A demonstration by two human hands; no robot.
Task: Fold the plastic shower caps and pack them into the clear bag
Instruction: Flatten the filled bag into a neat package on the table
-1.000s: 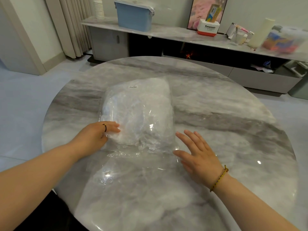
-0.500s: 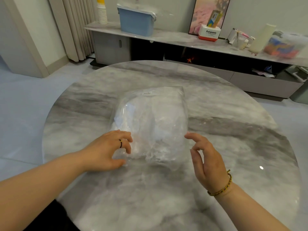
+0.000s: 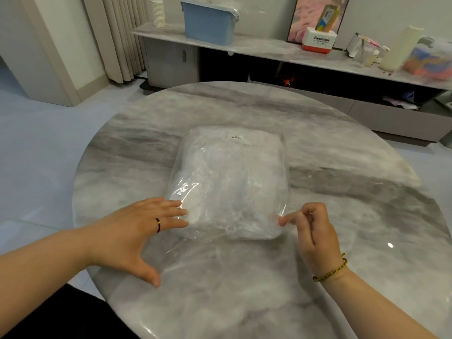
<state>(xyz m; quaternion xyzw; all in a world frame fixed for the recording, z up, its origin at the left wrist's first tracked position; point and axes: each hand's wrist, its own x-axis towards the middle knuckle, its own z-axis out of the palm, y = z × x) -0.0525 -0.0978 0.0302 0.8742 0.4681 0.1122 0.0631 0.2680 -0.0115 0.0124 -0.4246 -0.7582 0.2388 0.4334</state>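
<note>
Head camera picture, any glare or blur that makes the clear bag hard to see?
Head view: soft light; glare streaks at the near-left corner of the clear bag; one bright spot on the table; bag contents read as white haze; items at the right end of the shelf are smeared.

The left hand [image 3: 137,231], which lay flat on the bag [image 3: 234,182] a second ago and then curled its fingers at the near-left corner, now has them straight and spread against that corner, thumb out over the table [image 3: 367,192]. The right hand [image 3: 313,231] has left the tabletop, where it lay flat and open; it has turned on edge, curled its fingers and closed in on the near-right corner, which it seems to pinch, though the clear film makes contact hard to judge. The loose flap [image 3: 186,243] that spread wide toward the person has shrunk to a short strip, and the bag looks squarer.
</note>
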